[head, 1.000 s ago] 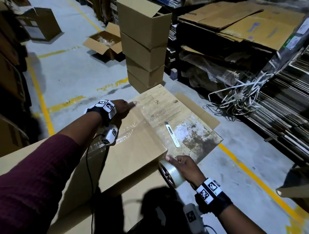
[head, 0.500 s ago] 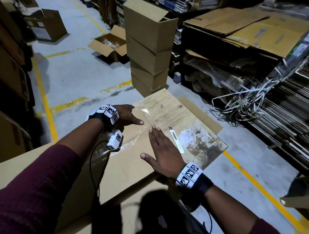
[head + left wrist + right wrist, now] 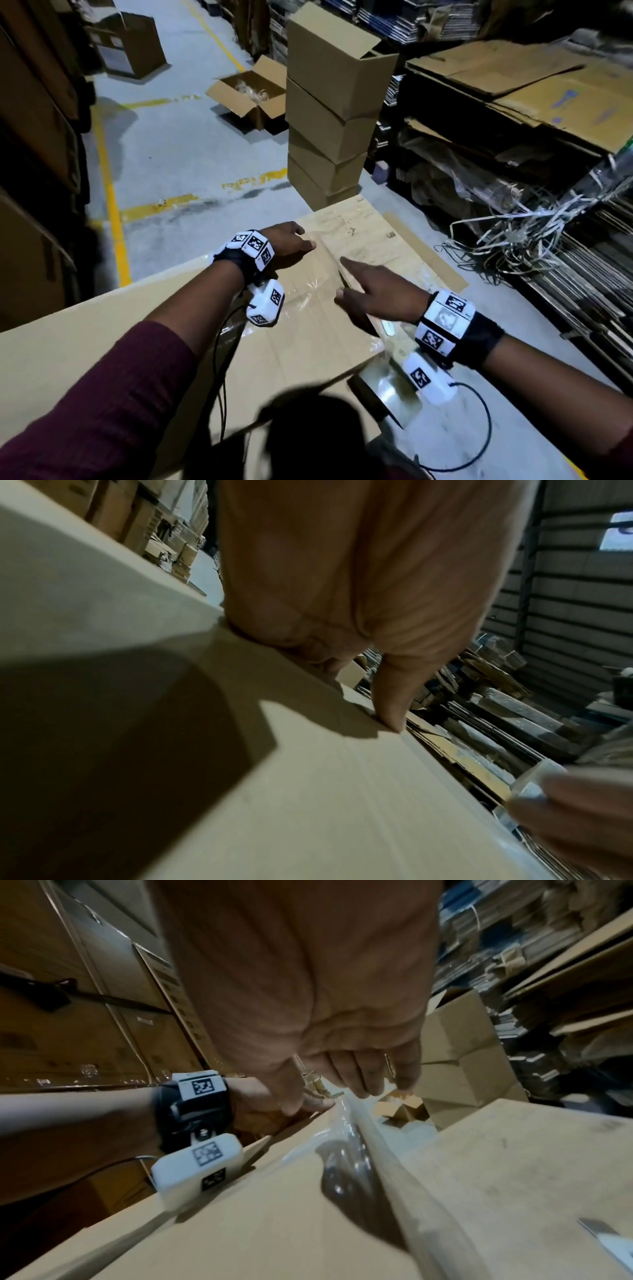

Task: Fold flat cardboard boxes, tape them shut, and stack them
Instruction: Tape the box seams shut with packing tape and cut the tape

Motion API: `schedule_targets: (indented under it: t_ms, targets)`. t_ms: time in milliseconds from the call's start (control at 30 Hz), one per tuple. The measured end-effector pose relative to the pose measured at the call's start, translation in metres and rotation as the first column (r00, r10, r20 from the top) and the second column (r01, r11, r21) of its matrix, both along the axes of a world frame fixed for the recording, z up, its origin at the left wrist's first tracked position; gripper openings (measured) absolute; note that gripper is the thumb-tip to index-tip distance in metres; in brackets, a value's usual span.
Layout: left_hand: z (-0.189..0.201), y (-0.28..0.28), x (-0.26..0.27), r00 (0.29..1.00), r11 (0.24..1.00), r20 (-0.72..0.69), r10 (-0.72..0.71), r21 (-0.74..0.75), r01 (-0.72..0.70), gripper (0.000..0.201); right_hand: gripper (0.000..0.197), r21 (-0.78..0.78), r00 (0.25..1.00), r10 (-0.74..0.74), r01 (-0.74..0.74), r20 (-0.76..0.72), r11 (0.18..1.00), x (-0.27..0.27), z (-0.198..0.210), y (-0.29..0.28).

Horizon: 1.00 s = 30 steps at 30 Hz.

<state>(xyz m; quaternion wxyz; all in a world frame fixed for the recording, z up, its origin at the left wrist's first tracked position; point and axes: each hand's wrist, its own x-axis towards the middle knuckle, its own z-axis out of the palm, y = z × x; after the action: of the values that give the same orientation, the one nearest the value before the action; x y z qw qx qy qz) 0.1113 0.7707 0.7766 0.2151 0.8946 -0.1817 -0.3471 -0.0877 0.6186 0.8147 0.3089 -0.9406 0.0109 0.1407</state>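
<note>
Tan box [image 3: 308,342], maroon sleeve [image 3: 113,394]

Dim warehouse light, hard shadows, blurred wide-angle wrist views.

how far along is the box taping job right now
Done: four brown cardboard boxes stand stacked. In hand: left hand and right hand smooth clear tape onto the tan box. Left: cutting from the tape roll, stacking.

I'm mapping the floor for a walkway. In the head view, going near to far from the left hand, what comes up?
left hand → yellow floor line → stack of boxes → open carton
</note>
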Motion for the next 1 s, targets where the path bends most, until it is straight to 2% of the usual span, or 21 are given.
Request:
schedule_targets:
  t_ms: [67,100,167,333,567,667,800,833,933,1000]
  targets:
    - [-0.002,0.001,0.001,1.0,1.0,0.007,0.013,-0.023,-0.013,0.06,0.024,-0.044,0.993,-0.092,0.095,0.07,0.994,0.025,-0.001,0.006]
    - [-0.003,0.002,0.0,1.0,0.999,0.005,0.023,-0.036,-0.023,0.057,0.014,-0.073,0.99,-0.129,0.133,0.056,0.988,0.036,-0.009,0.01]
    - [-0.007,0.002,0.001,0.999,0.997,-0.01,0.034,-0.075,-0.035,0.051,0.01,-0.137,0.984,-0.177,0.176,0.006,0.975,0.051,-0.023,0.018]
    - [-0.014,0.004,0.005,0.998,0.984,-0.018,0.052,-0.172,-0.055,0.029,0.017,-0.178,0.982,-0.19,0.185,-0.012,0.967,0.076,-0.028,0.025]
    - [-0.01,0.001,0.007,0.997,0.962,-0.073,0.028,-0.27,-0.047,0.015,0.032,-0.21,0.985,-0.125,0.098,-0.121,0.973,0.112,-0.02,0.026]
    - [-0.004,-0.005,0.005,0.995,0.961,-0.098,-0.022,-0.276,-0.006,0.02,0.039,-0.137,0.973,-0.092,0.064,-0.21,0.989,0.112,-0.024,0.015]
    - [0.009,-0.015,0.001,0.99,0.976,-0.086,-0.111,-0.2,0.092,0.029,0.078,-0.028,0.939,-0.074,0.068,-0.336,0.997,0.102,-0.028,0.008]
    - [0.011,-0.016,0.001,0.989,0.978,-0.08,-0.124,-0.179,0.108,0.031,0.079,-0.052,0.937,-0.066,0.051,-0.344,0.997,0.097,-0.03,0.007]
    - [0.014,-0.017,0.002,0.984,0.98,-0.071,-0.162,-0.132,0.152,0.039,0.065,-0.115,0.948,-0.051,0.016,-0.314,0.993,0.07,-0.038,0.005]
    - [0.014,-0.018,0.004,0.979,0.977,-0.065,-0.193,-0.108,0.185,0.039,0.07,-0.057,0.955,-0.069,0.055,-0.288,0.997,0.041,-0.05,0.0]
